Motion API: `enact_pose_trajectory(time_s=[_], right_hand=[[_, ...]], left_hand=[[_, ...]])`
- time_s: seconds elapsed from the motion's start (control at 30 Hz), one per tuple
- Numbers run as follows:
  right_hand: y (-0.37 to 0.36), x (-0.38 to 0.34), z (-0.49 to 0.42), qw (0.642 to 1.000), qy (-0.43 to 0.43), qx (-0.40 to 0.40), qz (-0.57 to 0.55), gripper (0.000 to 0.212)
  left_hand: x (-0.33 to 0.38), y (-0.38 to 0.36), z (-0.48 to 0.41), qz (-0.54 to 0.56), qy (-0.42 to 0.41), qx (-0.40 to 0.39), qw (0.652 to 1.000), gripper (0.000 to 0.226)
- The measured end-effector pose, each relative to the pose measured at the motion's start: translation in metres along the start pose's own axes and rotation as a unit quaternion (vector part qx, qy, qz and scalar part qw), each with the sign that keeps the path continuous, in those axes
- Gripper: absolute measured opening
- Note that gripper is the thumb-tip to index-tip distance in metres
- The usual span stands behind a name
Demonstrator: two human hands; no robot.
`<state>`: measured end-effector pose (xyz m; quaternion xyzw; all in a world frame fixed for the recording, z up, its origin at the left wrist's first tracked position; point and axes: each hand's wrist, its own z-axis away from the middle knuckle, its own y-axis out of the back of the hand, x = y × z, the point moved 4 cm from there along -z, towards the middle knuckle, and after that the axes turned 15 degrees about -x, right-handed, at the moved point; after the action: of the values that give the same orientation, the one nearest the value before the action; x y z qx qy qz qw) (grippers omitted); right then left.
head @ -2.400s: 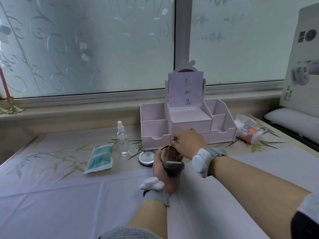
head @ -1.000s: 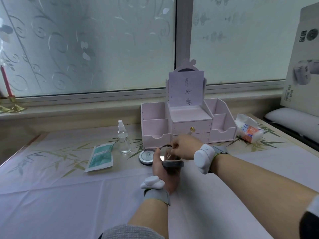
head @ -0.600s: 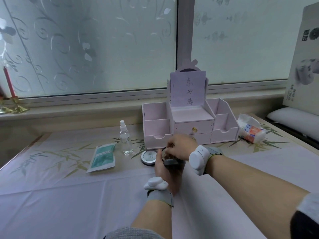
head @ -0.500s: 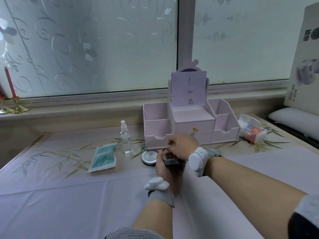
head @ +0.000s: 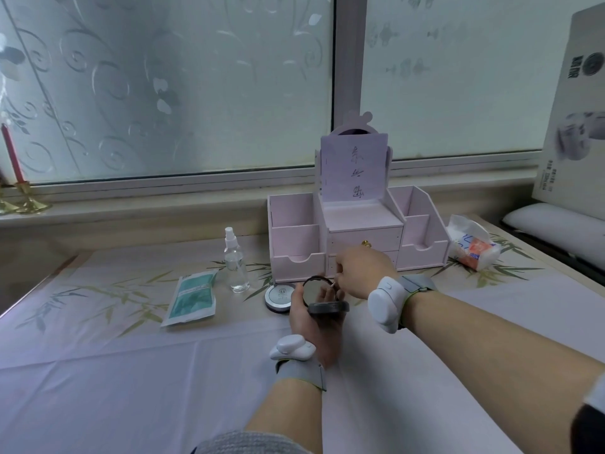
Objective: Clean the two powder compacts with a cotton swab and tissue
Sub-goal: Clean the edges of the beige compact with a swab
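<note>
My left hand (head: 312, 326) cradles the open dark compact (head: 328, 308), fingers curled round its base, with the mirrored lid standing up on the far side. I see the base edge-on, so the pan inside is hidden. My right hand (head: 363, 268) is just beyond it, thumb and forefinger pinched on a cotton swab (head: 333, 285). Only a short pale bit pokes out by the lid's right rim, and I cannot tell whether it touches.

The second compact (head: 278, 297) is round, silver-white and closed. It lies on the table (head: 131, 371) just left of my left hand, and the mark on its lid is too small to read. Farther left are a green packet (head: 193, 298) and a clear spray bottle (head: 235, 265), their print unreadable.

On the pink organizer (head: 294, 237) behind stands a paper sheet (head: 353, 168) with handwritten strokes I cannot make out. The tissue pack (head: 471, 249) on the right has blurred blue and orange print. The cardboard box (head: 576, 109) on the far right is cut off by the frame, its dark logo illegible.
</note>
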<state>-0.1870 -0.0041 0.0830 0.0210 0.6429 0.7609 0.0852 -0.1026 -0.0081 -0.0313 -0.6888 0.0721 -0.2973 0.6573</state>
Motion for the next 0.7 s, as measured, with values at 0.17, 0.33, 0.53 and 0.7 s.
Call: enact_pose_trajectory(time_s=[0.17,0.33,0.53,0.7], right_hand=[[0.002,-0.001,0.004,0.999,0.018,-0.043,0.009,0.011],[0.0,-0.005,0.003,0.996,0.03,-0.084,0.011,0.009],[-0.009,-0.01,-0.002,0.994,0.027,-0.105,-0.017,0.019],[-0.013,-0.013,-0.002,0.994,0.036,-0.103,-0.019,0.019]], left_hand=[[0.002,0.0,0.0,-0.008,0.008,-0.012,1.0,0.041],[0.002,0.0,0.004,-0.027,0.011,-0.041,0.999,0.037],[0.009,0.004,0.004,-0.164,-0.038,0.007,0.986,0.026],[0.011,0.003,0.001,-0.194,-0.027,-0.003,0.981,0.029]])
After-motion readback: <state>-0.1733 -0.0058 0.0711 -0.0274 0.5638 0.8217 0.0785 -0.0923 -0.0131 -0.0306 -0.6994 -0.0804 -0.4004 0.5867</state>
